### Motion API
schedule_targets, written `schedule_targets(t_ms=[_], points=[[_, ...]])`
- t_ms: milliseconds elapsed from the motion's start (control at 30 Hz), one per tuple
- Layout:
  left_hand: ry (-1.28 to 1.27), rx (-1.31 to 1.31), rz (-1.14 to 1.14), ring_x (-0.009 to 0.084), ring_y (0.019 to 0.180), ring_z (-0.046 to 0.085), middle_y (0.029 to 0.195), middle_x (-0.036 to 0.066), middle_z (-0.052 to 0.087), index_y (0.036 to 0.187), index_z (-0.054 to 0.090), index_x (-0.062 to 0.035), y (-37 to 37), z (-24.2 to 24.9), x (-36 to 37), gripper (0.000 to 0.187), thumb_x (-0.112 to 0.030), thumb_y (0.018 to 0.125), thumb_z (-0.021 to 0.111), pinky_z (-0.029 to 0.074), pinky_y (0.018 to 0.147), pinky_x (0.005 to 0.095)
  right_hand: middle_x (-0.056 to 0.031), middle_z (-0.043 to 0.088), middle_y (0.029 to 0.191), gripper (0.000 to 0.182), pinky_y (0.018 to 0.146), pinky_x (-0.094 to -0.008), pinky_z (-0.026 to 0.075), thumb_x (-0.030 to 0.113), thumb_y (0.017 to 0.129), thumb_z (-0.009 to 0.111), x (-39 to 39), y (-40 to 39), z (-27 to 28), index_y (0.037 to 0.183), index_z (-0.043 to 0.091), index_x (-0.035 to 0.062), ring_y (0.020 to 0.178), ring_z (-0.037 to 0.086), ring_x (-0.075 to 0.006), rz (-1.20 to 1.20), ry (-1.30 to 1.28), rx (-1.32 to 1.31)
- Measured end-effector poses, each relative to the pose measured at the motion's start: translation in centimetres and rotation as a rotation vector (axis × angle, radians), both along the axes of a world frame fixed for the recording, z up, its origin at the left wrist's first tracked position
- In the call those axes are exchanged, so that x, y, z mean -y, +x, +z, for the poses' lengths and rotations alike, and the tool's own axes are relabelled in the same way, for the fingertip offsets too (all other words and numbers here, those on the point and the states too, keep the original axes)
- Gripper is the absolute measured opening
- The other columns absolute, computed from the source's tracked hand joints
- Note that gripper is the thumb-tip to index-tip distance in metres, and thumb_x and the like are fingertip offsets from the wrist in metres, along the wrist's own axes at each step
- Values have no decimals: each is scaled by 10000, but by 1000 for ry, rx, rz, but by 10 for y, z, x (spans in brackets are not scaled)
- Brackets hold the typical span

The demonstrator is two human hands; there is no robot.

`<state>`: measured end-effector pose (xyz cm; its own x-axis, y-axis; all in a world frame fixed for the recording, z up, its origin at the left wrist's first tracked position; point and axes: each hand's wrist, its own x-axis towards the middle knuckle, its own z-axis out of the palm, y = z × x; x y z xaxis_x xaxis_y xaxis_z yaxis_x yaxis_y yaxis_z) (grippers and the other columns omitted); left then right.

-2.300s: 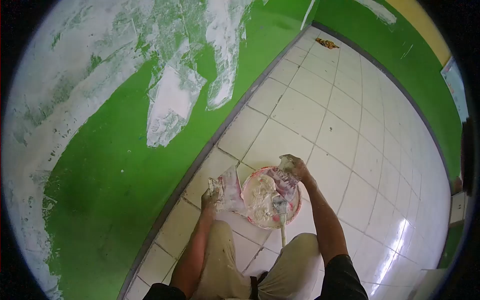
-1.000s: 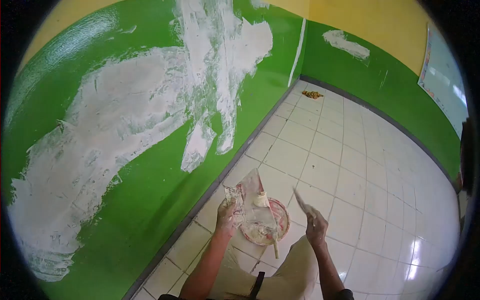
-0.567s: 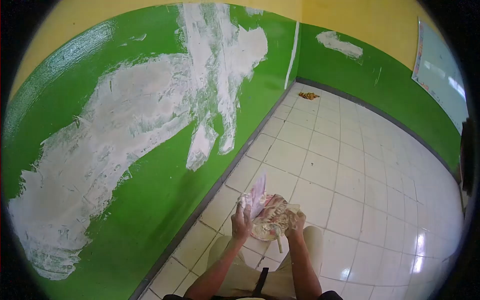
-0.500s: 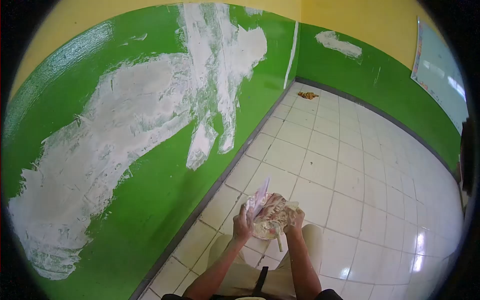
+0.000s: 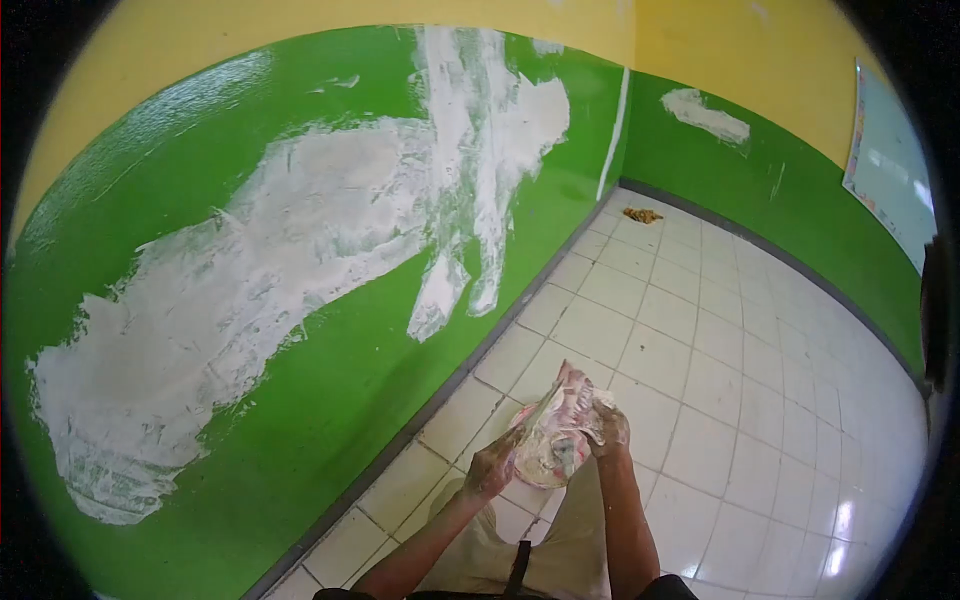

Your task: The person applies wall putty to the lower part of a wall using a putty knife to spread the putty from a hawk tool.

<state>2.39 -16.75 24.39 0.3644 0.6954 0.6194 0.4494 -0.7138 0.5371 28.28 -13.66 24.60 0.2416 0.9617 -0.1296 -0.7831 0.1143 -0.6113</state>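
Observation:
Low in front of my legs, my left hand (image 5: 492, 468) is closed on the near end of a thin, flat scraper (image 5: 543, 410) smeared with white putty. My right hand (image 5: 610, 430), fingers curled and coated in putty, grips a whitish, smeared piece that I cannot make out, against the scraper's other side. Just under both hands is a round, pinkish container (image 5: 522, 478) with putty in it and on its rim; the hands hide part of it. Left of me, broad patches of white putty (image 5: 270, 230) cover the green wall (image 5: 330, 390).
Pale tiles (image 5: 720, 430) cover the floor, with a dark skirting (image 5: 400, 440) along the wall's foot. In the far corner lies a small brownish heap (image 5: 642, 215). A whiteboard (image 5: 890, 165) hangs on the right wall, near another putty patch (image 5: 706, 117).
The view has shifted slightly, so the walls sit lower and further right. The scraper has tipped over to the right, and my right hand has turned with its back more upward.

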Motion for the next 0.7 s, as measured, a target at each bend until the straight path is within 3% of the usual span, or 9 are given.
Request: schedule_targets(t_ms=[33,167,267,400,467,533,600,700], points=[[52,-29,-17,360,1066,606,1272,191,564,1328,458,-25,-4,4,0,532,10,799,511,528,849,408,-115,641,925,172,646,-343,572,-3,856,585,4,1,6,1026,580,-32,764,658,-229,-33,12,55],[127,-111,17,346,1087,597,1293,174,553,1318,468,-29,-21,13,-7,538,15,784,513,531,846,398,-109,649,962,211,677,-347,573,40,859,607,-10,15,10,1059,579,-22,802,666,-225,-12,47,-74],[103,10,22,378,1015,619,1201,198,602,1293,487,-19,-24,18,-9,469,2,824,495,535,812,408,-122,652,1000,250,742,-382,567,74,874,578,2,14,51,1100,573,-32,842,663,-239,-55,20,-52],[-127,192,276,436,821,630,961,273,627,1245,501,18,-13,37,-13,351,-101,915,480,510,691,463,-138,649,1041,297,793,-406,555,78,874,540,-2,27,43,1146,562,-40,880,659,-258,86,110,-55],[-160,282,351,453,755,625,884,291,622,1227,503,36,-6,53,-19,340,-141,938,479,494,648,483,-151,644,1034,277,760,-386,565,60,872,536,4,6,70,1115,564,-71,854,661,-255,101,147,-37],[-144,293,234,455,702,614,843,304,605,1207,500,59,-2,65,-22,356,-175,939,496,470,601,498,-139,663,978,172,687,-348,569,96,879,537,10,-2,68,999,605,-7,790,666,-215,96,91,174],[-163,217,239,459,672,606,789,295,601,1215,483,73,0,73,-15,360,-145,929,504,469,586,495,-142,654,929,162,703,-352,571,76,878,532,-12,4,42,980,596,-31,793,663,-220,121,63,182],[26,178,177,450,659,611,771,278,603,1292,430,35,-1,71,-6,421,-74,896,523,474,569,490,-101,633,829,128,641,-358,565,82,883,544,-37,3,38,944,586,-22,752,654,-230,122,-3,96]])
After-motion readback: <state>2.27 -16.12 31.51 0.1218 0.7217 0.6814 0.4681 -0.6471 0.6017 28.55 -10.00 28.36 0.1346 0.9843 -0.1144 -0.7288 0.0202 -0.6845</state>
